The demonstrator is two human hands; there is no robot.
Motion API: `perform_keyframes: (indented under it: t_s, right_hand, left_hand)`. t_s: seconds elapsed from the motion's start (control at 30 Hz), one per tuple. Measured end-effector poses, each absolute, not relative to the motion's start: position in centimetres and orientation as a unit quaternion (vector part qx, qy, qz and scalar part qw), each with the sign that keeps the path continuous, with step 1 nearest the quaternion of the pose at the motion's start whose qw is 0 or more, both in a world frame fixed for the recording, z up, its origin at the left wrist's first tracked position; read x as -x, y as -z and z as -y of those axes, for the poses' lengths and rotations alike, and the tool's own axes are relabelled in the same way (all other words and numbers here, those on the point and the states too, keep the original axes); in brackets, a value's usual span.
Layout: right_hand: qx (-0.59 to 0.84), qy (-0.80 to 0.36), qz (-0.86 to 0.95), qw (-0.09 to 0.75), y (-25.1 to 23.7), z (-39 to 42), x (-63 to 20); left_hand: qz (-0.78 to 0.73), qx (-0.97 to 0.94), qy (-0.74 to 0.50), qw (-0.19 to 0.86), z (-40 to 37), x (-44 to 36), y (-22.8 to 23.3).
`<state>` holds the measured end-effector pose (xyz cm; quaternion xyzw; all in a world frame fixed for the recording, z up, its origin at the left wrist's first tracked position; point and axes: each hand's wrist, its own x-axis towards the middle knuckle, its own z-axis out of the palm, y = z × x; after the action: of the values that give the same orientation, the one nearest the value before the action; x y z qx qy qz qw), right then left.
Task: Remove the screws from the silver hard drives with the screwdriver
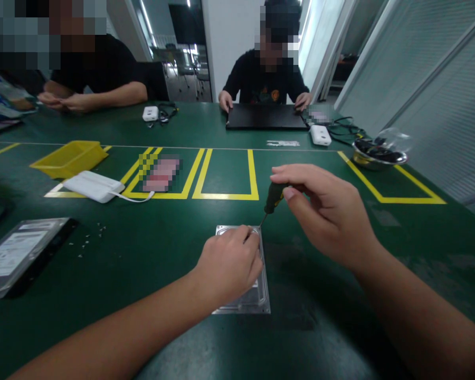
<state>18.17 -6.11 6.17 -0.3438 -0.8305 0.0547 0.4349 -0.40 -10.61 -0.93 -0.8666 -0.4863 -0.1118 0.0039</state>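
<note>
A silver hard drive [264, 290] lies flat on the green table in front of me. My left hand [231, 261] rests on top of it with curled fingers, close to its far right corner. What those fingers grip, if anything, is hidden under the hand. My right hand [328, 211] holds a screwdriver [275, 198] by its dark green handle, with the thumb and fingers around the upper end. The screwdriver stands tilted, its thin shaft meeting the drive's far right corner beside my left fingers.
To the left lie another hard drive [19, 253] and several tiny screws [86, 243]. Beyond are a white power bank [95, 186] cabled to a phone [162, 175], a yellow bin [71, 158] and a metal bowl [380, 158]. Two people sit opposite, one holding a black panel [266, 117].
</note>
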Motion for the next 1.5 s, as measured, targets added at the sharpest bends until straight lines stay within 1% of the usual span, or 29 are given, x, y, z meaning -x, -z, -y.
perform_keyframes:
  t_s: [0.2,0.47,0.6,0.8,1.13,1.3,1.5]
  right_hand:
    - [0.357,-0.022,0.825,0.438,-6.1,5.9,-18.0]
    - [0.346,-0.06,0.838,0.418,-5.9,5.6,-18.2]
    - [0.338,-0.075,0.832,0.433,-6.0,5.7,-18.0]
    - [0.356,-0.045,0.819,0.448,-6.1,5.5,-17.7]
    - [0.346,-0.08,0.836,0.418,-6.2,5.5,-18.5]
    - [0.327,-0.093,0.839,0.425,-6.4,5.2,-18.6]
    - [0.337,-0.135,0.827,0.43,-6.7,5.4,-18.8]
  left_hand:
    - [0.486,0.867,0.11,0.0,10.7,0.3,0.9]
    - [0.479,0.87,0.112,-0.008,10.7,0.4,1.0]
    - [0.478,0.871,0.116,-0.007,10.7,0.4,1.0]
    - [0.482,0.869,0.111,-0.011,10.7,0.4,0.8]
    - [0.48,0.869,0.115,-0.008,10.7,0.3,1.0]
    - [0.478,0.871,0.115,-0.008,10.7,0.4,0.9]
    - [0.478,0.87,0.12,-0.008,10.8,0.4,1.0]
